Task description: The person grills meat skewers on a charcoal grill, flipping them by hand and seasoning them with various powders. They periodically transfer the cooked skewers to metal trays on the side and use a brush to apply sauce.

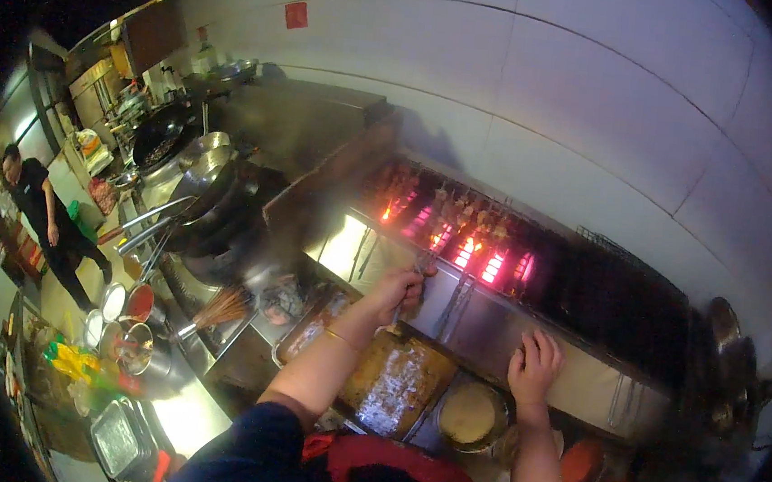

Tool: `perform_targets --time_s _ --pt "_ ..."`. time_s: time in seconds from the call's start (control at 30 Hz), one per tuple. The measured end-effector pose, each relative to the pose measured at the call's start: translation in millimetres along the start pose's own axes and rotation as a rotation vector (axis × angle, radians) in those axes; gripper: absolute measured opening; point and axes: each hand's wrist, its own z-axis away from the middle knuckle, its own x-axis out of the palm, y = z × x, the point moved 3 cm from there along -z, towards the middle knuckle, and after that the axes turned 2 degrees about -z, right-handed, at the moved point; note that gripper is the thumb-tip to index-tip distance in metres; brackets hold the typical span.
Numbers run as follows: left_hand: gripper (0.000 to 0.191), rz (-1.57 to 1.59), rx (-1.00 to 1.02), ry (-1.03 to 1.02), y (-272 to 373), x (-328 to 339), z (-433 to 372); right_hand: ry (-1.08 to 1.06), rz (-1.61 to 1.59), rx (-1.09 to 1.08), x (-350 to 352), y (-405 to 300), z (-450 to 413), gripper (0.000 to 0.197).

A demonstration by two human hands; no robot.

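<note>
My left hand (399,295) is closed around the handles of metal skewers or tongs at the front edge of a lit grill; which of the two I cannot tell. Skewered meat (473,214) lies over glowing pink and orange grill burners (493,266). To the right, my right hand (537,365) rests above the steel ledge (576,371) with its fingers loosely curled, holding nothing that shows. Between the hands, metal handles (454,307) lie across the ledge. Below are a stained tray (395,381) and a round container of tan powder or sauce (469,416).
Woks (207,179) with long handles stand on the left stove, near a bamboo brush (221,308). Bowls (141,302), yellow bottles (74,360) and stacked metal trays (119,437) sit lower left. Red containers (582,466) are lower right. Another person (48,214) stands far left.
</note>
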Motion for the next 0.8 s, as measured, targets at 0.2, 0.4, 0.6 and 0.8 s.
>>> perform_targets --time_s 0.2,0.4,0.6,0.8 --pt "0.024 0.026 -0.060 0.230 -7.4 -1.7 29.0 0.060 0.005 -0.072 -5.5 -6.9 -6.0 0.029" --pt "0.014 -0.619 0.905 0.728 8.2 -52.4 98.6 0.030 -0.021 -0.039 -2.5 -7.1 -1.2 0.028" --pt "0.039 -1.986 0.651 0.871 94.3 10.6 69.9 -0.043 0.028 -0.020 -7.5 -2.5 -1.2 0.028" --pt "0.047 -2.037 0.303 0.800 76.6 -40.8 25.1 -0.002 -0.012 -0.037 -1.0 -1.7 0.0 0.027"
